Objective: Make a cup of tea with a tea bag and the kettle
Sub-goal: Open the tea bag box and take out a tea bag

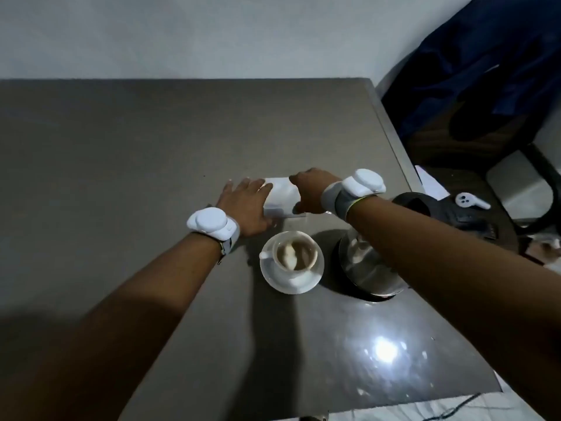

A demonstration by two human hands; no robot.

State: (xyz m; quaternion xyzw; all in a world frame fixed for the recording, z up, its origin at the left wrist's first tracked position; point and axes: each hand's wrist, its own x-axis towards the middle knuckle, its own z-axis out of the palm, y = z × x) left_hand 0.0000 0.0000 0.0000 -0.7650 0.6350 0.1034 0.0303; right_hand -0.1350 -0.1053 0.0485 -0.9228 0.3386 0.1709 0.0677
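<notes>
A cup (296, 253) of pale brown liquid is set on a saucer (303, 288); the steel kettle (365, 270) beside it is partly hidden by the right forearm. The grey-brown worktop (121, 147) is backed by a pale wall (212, 31). Behind the cup, a white box (281, 198) is touched by the left hand (247, 205), its grip released and straight-fingered, and is clasped by the right hand (312, 189) in a curled grip.

grey table (151, 141), pale wall (212, 34), dark chair (473, 95)

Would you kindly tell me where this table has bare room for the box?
Bare: the table left of the left hand, and the far strip behind the box. Crowded: near right, where cup, saucer and kettle stand.
</notes>
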